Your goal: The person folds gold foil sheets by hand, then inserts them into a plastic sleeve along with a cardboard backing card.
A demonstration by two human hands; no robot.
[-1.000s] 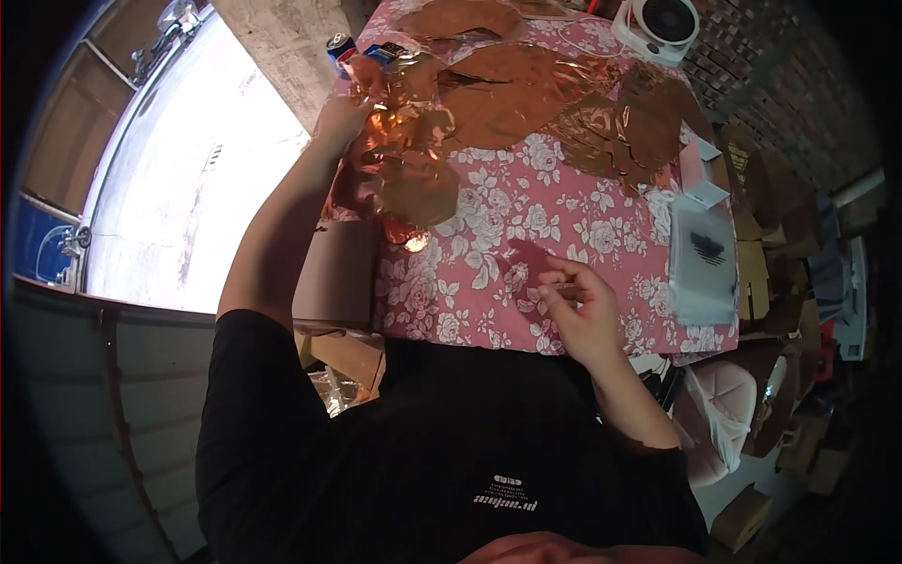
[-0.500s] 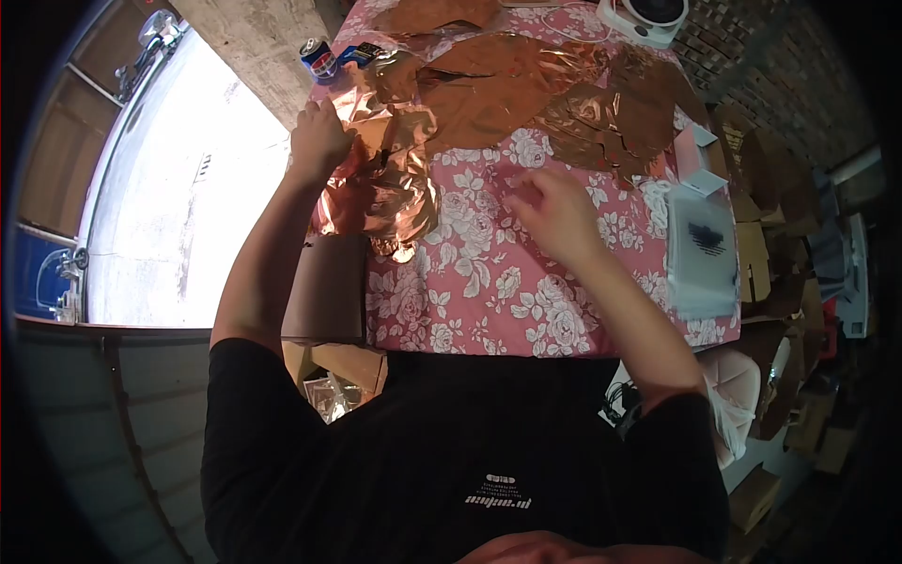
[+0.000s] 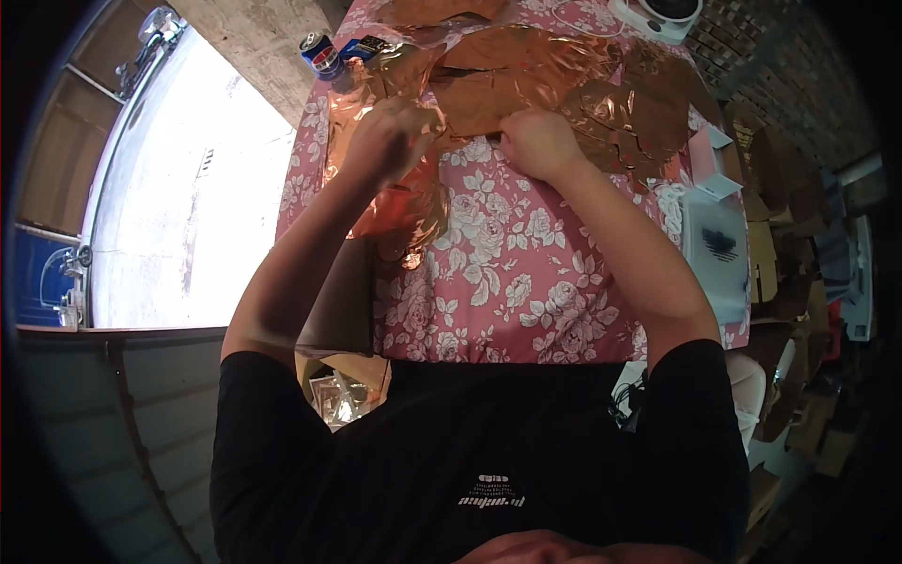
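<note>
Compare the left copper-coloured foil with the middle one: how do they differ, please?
The left foil looks brighter and more crumpled; the middle foil has a broad, flatter, duller area. The left foil reaches nearer to the person's body, while the middle foil ends farther off. Both are copper-coloured and lie on the flowered cloth.

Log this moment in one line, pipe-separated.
left hand: over left foil | right hand: at near edge of middle foil | grips: unclear | can: standing on tablecloth
</note>
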